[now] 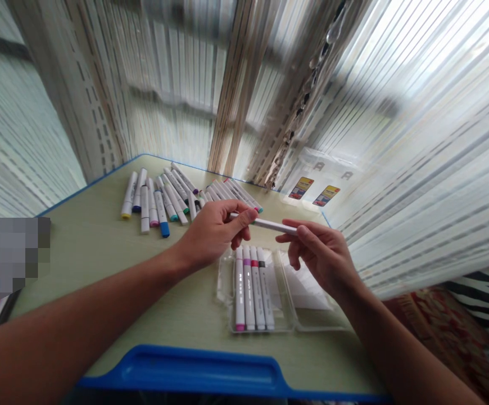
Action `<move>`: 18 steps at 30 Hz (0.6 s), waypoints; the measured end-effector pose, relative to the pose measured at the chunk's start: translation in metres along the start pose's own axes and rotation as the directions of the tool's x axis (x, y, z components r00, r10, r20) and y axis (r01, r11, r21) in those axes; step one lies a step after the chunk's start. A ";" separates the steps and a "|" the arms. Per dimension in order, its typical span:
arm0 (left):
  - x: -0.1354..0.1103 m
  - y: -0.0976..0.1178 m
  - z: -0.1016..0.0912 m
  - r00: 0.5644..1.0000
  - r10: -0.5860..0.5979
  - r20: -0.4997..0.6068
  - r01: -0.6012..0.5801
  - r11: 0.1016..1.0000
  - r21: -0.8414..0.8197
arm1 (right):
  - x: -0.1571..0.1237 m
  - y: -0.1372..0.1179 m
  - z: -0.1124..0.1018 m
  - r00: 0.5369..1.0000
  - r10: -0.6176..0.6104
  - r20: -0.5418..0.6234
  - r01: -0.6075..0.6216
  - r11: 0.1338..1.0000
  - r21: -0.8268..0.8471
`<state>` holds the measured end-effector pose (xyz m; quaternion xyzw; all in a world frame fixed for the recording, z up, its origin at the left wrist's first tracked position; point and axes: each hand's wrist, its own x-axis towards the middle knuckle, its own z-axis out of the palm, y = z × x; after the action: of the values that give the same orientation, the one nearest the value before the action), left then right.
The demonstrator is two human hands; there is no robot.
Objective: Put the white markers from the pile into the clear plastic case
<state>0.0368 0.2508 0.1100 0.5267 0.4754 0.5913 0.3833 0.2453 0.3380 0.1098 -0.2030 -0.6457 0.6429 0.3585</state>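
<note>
A white marker pen (275, 226) is held level between both hands, above an open clear plastic case (293, 325). My left hand (223, 224) pinches its left end, and my right hand (318, 250) has thumb and fingers closed on its right end. Beneath them, several white markers (248, 295) lie side by side in the left half of the case, with pink, purple, red and black bands or tips. Farther back on the desk, a loose spread of markers (155, 202) has yellow, blue, teal and green ends. My left hand partly hides the markers behind it.
The pale green desk (101, 270) has a blue rim and a blue pen tray (198, 371) along its front edge. A second clear case (312, 185) with two labels stands at the back right against string curtains (177, 101). Patterned fabric (442, 326) shows at the right.
</note>
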 end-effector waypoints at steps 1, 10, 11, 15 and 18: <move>0.000 -0.001 0.000 1.000 0.001 0.003 -0.001 1.000 -0.012 | 0.000 -0.001 0.000 1.000 0.008 0.003 -0.008 1.000 0.024; 0.002 -0.002 0.000 0.999 0.009 -0.036 -0.012 0.997 -0.073 | 0.003 -0.004 0.002 0.998 0.036 -0.052 -0.031 0.996 0.086; 0.002 -0.002 0.000 0.999 0.013 -0.039 -0.015 0.999 -0.052 | 0.003 -0.003 0.002 0.997 0.027 -0.069 -0.022 0.997 0.071; -0.001 0.002 0.001 0.999 0.016 -0.036 -0.014 0.999 0.041 | 0.004 0.000 -0.001 0.994 -0.010 -0.110 0.008 1.000 -0.025; -0.004 0.004 0.002 1.000 0.009 -0.010 -0.008 0.997 0.080 | 0.004 0.002 -0.002 0.993 -0.022 -0.114 0.012 0.996 -0.085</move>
<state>0.0391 0.2466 0.1125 0.5407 0.4982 0.5762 0.3571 0.2437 0.3424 0.1082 -0.2490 -0.6524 0.5992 0.3917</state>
